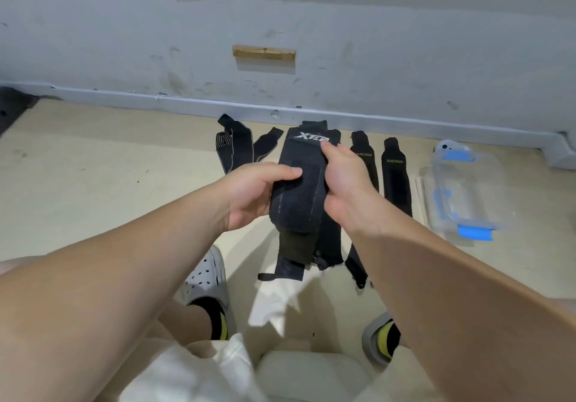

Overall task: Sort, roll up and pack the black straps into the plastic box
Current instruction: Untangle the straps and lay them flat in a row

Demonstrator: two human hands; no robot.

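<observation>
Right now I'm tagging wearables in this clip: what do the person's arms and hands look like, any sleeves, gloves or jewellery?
The left hand and right hand are bare: no gloves, no rings or watch visible. The left forearm and right forearm show no sleeves up to the frame edge.

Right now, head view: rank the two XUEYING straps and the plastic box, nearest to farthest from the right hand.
1. Inner XUEYING strap, beside the right hand.
2. Outer XUEYING strap, further right.
3. Plastic box, far right.

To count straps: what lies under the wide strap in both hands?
Below the wide strap, black strap ends and white cloth show; the strap covers how many lie there.
</observation>
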